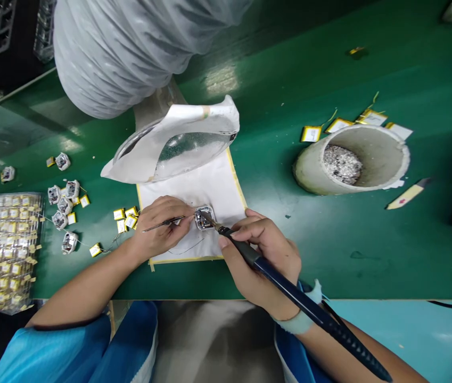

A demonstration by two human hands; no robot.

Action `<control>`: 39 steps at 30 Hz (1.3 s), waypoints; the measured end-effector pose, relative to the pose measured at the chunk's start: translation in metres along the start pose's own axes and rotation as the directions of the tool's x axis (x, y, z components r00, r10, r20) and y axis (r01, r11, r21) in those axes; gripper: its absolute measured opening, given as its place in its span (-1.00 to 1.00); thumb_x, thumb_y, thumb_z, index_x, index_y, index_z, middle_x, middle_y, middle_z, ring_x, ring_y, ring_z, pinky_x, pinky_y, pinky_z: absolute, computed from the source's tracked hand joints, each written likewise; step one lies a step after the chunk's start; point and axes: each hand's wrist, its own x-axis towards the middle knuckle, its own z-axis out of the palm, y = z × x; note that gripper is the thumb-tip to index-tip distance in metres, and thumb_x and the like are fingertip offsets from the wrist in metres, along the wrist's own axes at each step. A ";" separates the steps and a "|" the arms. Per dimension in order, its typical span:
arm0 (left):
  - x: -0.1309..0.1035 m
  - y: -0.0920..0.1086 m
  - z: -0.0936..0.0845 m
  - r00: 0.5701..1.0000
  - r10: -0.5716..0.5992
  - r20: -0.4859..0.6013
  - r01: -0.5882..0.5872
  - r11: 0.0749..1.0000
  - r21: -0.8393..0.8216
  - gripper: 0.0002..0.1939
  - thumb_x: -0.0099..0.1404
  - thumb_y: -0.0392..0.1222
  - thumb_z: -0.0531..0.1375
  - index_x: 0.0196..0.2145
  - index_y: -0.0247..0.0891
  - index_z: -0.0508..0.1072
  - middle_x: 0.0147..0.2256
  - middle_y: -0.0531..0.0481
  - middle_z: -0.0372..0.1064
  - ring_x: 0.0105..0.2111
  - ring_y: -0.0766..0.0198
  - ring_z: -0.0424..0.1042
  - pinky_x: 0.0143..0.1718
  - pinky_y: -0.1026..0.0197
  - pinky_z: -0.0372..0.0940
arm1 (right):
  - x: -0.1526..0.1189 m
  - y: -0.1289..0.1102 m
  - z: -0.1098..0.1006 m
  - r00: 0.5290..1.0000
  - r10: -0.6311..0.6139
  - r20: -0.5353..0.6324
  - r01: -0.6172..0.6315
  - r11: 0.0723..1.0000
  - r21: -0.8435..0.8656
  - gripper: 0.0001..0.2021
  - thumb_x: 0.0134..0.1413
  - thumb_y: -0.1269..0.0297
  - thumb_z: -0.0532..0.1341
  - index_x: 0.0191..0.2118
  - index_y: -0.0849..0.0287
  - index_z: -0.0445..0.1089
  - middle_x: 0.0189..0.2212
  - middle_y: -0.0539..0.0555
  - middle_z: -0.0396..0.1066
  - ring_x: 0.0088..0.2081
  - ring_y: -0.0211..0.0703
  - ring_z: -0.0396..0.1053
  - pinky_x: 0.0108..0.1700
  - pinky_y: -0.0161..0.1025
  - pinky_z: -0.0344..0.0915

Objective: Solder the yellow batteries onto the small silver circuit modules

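Note:
A small square electronic device (204, 218), its circuit side up, lies on a white sheet with yellow taped edges (194, 247). My right hand (268, 258) grips a soldering iron (245, 251) by its dark handle, and the tip reaches onto the device's board. From the other side my left hand (164, 223) pinches tweezers (165, 222), their points close to the device's left edge. Whether the tweezers hold a wire there is too small to tell. A thin dark wire or hair-like strand lies on the sheet below.
A white flexible duct (130, 53) with a film-covered hood (197, 119) hangs over the sheet. Small batteries (125, 218) and opened devices (65, 205) lie left, beside a filled clear tray (6, 244). Right are a tube holding metallic shavings (309, 167), several batteries and a utility knife (407, 194).

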 end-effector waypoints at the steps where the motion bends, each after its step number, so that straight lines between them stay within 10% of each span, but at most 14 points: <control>1: 0.000 0.000 0.000 1.000 -0.004 0.001 0.004 1.000 -0.001 -0.76 0.48 -0.35 0.39 0.05 -0.14 0.59 -0.19 -0.04 0.73 -0.19 0.19 0.74 -0.12 0.12 0.63 | 0.000 0.000 0.000 1.000 0.000 0.003 0.000 1.000 -0.002 -0.77 0.24 0.36 0.42 -0.20 -0.03 0.35 -0.46 -0.16 0.51 -0.45 -0.14 0.56 0.25 0.23 0.61; 17: -0.004 -0.001 -0.002 0.991 -0.050 -0.125 0.053 0.998 0.018 -0.75 0.45 -0.31 0.43 0.04 -0.15 0.59 -0.22 -0.04 0.69 -0.23 0.19 0.69 -0.19 0.11 0.60 | -0.002 0.003 -0.003 0.997 0.046 -0.064 -0.042 0.998 0.055 -0.76 0.25 0.34 0.45 -0.21 -0.04 0.37 -0.49 -0.15 0.49 -0.44 -0.10 0.57 0.25 0.21 0.66; 39: 0.000 0.002 0.003 0.998 -0.045 -0.031 0.046 0.999 0.022 -0.80 0.47 -0.34 0.41 0.02 -0.20 0.63 -0.24 -0.04 0.71 -0.25 0.23 0.70 -0.15 0.17 0.60 | -0.002 0.001 -0.001 1.000 0.010 -0.023 -0.010 1.000 0.001 -0.76 0.22 0.38 0.44 -0.20 -0.02 0.37 -0.44 -0.15 0.53 -0.44 -0.12 0.58 0.28 0.25 0.62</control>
